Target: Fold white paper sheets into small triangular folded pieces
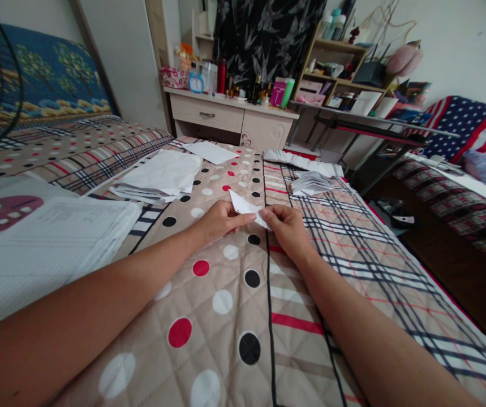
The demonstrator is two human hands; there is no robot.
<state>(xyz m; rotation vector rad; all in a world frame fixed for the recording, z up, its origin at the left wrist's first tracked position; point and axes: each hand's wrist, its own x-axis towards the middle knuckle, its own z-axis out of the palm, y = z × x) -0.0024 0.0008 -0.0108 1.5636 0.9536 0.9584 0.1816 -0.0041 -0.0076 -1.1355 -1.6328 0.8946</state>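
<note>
A small folded piece of white paper (243,203) is held between both hands just above the bed. My left hand (222,221) pinches its left side, thumb on top. On its right end, my right hand (283,223) closes with thumb and fingertips. One pointed corner of the paper sticks up at the left. Beyond my right hand lies a small pile of folded white papers (312,183). Ahead of my left hand sits a stack of white sheets (162,174), with a single sheet (211,151) past it.
The quilted bedspread (221,350) has dots and plaid. Printed papers (56,243) lie at the left, near a wire fan guard (20,85). A long white folded strip (302,162) rests at the far edge. Behind stand a cabinet (209,113) and a desk (374,121).
</note>
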